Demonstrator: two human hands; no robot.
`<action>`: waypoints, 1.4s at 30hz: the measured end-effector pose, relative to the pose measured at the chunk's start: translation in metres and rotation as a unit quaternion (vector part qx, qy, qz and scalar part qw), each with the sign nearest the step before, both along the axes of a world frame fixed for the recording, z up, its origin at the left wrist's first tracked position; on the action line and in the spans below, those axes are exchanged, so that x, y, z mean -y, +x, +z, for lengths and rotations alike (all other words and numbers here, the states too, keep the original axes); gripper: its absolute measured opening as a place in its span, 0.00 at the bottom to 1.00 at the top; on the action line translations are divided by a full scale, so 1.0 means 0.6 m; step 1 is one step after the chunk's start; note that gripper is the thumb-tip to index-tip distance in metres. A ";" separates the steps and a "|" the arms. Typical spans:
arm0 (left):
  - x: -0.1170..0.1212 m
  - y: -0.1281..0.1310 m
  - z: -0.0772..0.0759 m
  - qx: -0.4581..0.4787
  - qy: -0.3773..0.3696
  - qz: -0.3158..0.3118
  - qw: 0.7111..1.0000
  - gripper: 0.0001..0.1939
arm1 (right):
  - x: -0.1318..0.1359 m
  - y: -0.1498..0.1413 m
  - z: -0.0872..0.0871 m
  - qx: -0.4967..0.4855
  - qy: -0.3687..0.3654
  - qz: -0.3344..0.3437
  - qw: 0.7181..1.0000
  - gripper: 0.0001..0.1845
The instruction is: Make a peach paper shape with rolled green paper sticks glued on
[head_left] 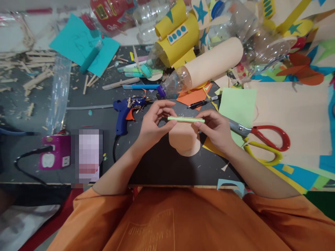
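Between my hands a narrow light-green paper strip (pixel 186 119), folded or rolled lengthwise, is held level above the dark table. My left hand (pixel 158 119) pinches its left end between thumb and fingers. At the other end, my right hand (pixel 215 128) grips it the same way. Below the strip lies a pale peach paper piece (pixel 184 142) with a rounded outline, partly covered by it. A blue glue gun (pixel 122 115) lies left of my left hand. Scissors (pixel 269 137) with red and yellow handles rest right of my right hand, on a light-green sheet (pixel 239 104).
A peach-wrapped bottle (pixel 216 62) and a yellow-wrapped bottle (pixel 180 43) lie beyond my hands. A black pen (pixel 201 103) sits close by. Further left are a teal sheet (pixel 70 45), wood scraps (pixel 39 75), a magenta power socket (pixel 55 153) and a phone (pixel 90 150).
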State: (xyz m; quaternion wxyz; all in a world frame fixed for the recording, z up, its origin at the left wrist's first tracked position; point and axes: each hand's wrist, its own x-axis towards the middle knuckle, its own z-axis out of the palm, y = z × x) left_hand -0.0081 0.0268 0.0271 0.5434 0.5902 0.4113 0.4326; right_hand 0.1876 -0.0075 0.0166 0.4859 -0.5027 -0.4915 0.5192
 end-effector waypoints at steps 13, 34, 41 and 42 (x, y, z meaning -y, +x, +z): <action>-0.001 0.000 0.000 0.033 0.023 0.026 0.999 0.15 | -0.003 0.005 0.000 -0.002 0.022 0.001 1.000 0.08; -0.009 -0.005 -0.001 0.091 -0.104 -0.020 0.990 0.22 | -0.004 0.004 0.002 0.012 0.059 -0.005 0.998 0.20; 0.000 0.001 0.010 -0.010 -0.076 -0.063 0.995 0.17 | -0.003 0.004 0.006 0.007 0.057 0.000 0.998 0.19; 0.001 0.001 0.011 -0.009 -0.076 -0.062 0.995 0.15 | -0.002 0.004 0.006 0.004 0.061 0.004 0.998 0.18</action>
